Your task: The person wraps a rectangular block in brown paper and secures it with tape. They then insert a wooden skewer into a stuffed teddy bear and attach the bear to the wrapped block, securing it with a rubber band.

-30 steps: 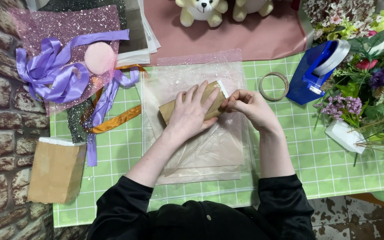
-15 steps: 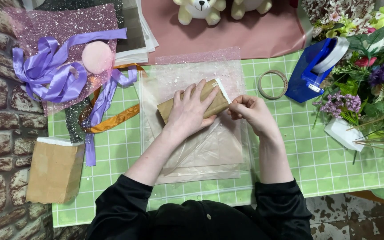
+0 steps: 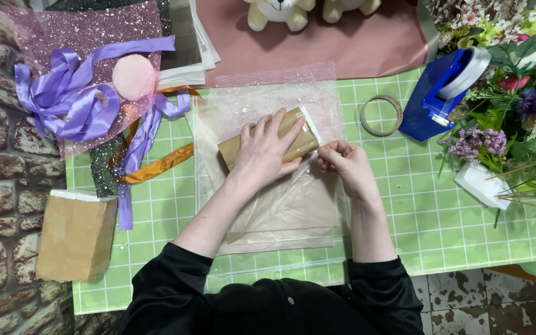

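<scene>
While the far left of the green checked tabletop [image 3: 442,229] holds a tan cardboard box with a white top edge [image 3: 75,236], a bunch of glossy purple satin ribbon [image 3: 63,99] lies above it on pink glittered mesh, beside a round pale pink puff [image 3: 134,77] and a strip of orange ribbon [image 3: 159,166]. Toward the middle, a sheet of clear cellophane wrap [image 3: 293,211] is spread flat, and on its upper part lies a small oblong block wrapped in brown kraft paper [image 3: 299,139], tilted slightly. The left hand [image 3: 267,149] lies spread flat over that block, pressing it down, fingers open rather than curled. Just beside the block's white end, the right hand [image 3: 342,162] is closed in a pinch on the film's edge. The work looks to be at the wrapping stage, with the film being drawn up to the block; the next move would call for keeping the block pinned and the film taut. Further right sit a loose ring of clear tape [image 3: 381,115], a blue tape dispenser [image 3: 438,96] and mixed artificial flowers [image 3: 516,118].
</scene>
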